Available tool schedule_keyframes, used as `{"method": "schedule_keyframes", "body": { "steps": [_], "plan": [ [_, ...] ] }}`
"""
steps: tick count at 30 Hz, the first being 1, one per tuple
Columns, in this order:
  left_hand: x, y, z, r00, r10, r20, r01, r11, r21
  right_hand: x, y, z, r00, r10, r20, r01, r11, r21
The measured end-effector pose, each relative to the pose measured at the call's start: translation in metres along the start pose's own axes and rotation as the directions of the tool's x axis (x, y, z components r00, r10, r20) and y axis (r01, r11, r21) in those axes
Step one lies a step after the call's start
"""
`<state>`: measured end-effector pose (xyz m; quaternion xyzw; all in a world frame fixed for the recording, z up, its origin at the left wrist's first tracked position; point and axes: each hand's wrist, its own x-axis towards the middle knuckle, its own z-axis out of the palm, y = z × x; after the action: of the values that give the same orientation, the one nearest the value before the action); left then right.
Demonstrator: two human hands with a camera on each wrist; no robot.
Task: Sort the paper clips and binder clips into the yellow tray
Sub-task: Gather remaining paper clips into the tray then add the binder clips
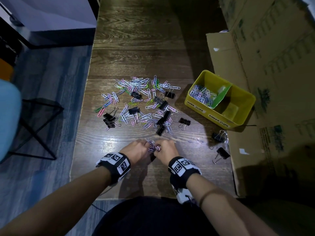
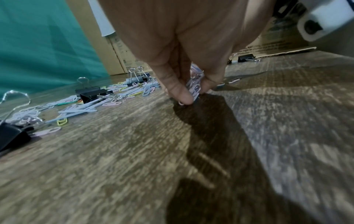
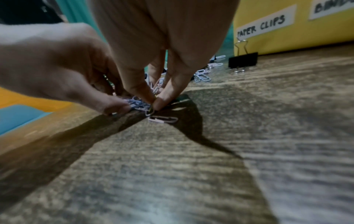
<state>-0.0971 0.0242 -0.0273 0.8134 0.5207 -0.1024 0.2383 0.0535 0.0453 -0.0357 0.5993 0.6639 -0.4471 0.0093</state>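
Cardboard boxes flank yellow tray; binder clips between.

Bare table beyond clip scatter; cardboard box walls right of tray.

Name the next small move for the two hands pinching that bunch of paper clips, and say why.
Probably lift the bunch of paper clips and carry it right to the yellow tray. The left hand and right hand already pinch it together at the table, and the compartment labelled for paper clips already holds a pile.
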Motion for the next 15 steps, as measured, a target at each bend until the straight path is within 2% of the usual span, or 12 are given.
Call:
{"method": "schedule_keyframes", "body": {
  "steps": [4, 8, 12, 15],
  "plan": [
    [0.001, 0.002, -0.004, 1.0, 0.006, -0.013, -0.007, 0.998, -0.068, 0.004, 0.008, -0.002, 0.998, 0.065, 0.021, -0.067, 0.994, 0.089],
    [0.005, -0.01, -0.001, 0.997, -0.08, -0.022, 0.074, 0.974, -0.212, 0.008, 0.016, -0.009, 0.997, 0.073, 0.016, -0.075, 0.979, 0.189],
    [0.008, -0.023, 0.003, 0.984, -0.166, -0.068, 0.13, 0.92, -0.37, 0.007, 0.022, -0.025, 0.998, 0.067, -0.004, -0.063, 0.966, 0.252],
    [0.012, -0.03, -0.001, 0.972, -0.236, 0.005, 0.209, 0.852, -0.48, 0.008, 0.026, -0.037, 0.997, 0.075, -0.019, -0.065, 0.946, 0.317]
  ]
}}
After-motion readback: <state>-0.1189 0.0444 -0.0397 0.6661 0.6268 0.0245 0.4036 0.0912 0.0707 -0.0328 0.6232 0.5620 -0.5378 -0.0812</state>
